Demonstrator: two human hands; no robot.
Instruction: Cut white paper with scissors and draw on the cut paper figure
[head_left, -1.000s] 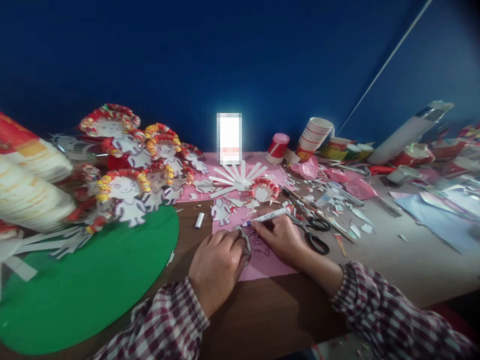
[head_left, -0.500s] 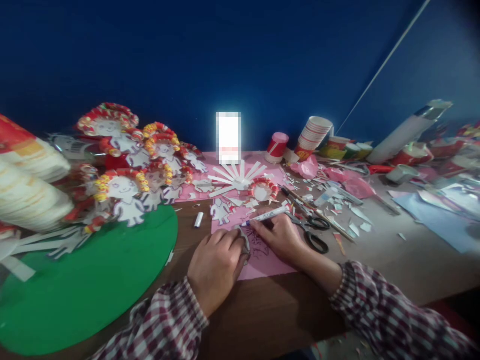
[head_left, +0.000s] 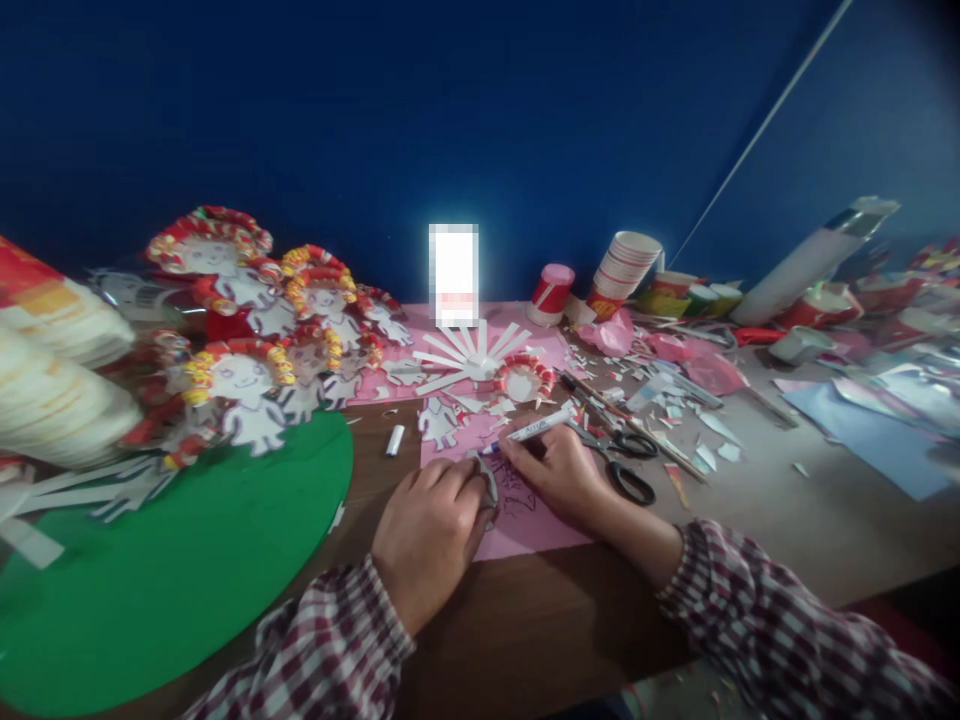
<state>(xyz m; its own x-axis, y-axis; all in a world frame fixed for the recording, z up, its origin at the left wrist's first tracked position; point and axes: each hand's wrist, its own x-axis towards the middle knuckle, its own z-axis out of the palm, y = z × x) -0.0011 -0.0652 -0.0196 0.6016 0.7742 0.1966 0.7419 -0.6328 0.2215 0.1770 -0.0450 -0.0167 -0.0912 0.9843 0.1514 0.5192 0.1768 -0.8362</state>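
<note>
My right hand point(head_left: 559, 465) is closed around a white acrylic marker point(head_left: 536, 424), its tip pointing left. That tip is close to a small greyish paper cutout point(head_left: 490, 478), which my left hand point(head_left: 439, 505) holds with curled fingers that hide most of it. Under both hands lies a pink sheet point(head_left: 525, 545) with dark scribbled lines. Left of it, the white marker cap point(head_left: 395, 440) rests on the brown table. A white paper doll cutout point(head_left: 437, 424) with a dark outline lies on the sheet just beyond my left hand.
Black-handled scissors point(head_left: 631, 482) lie right of my right hand among paper scraps point(head_left: 705, 457). Finished paper dolls point(head_left: 244, 385) stand at the left by a green round board point(head_left: 225, 590). Stacked paper cups point(head_left: 626, 270) and a fan of white strips point(head_left: 476, 360) are behind.
The view has shifted very slightly. The marker's back end has dipped a little, while my left hand keeps its place on the cutout.
</note>
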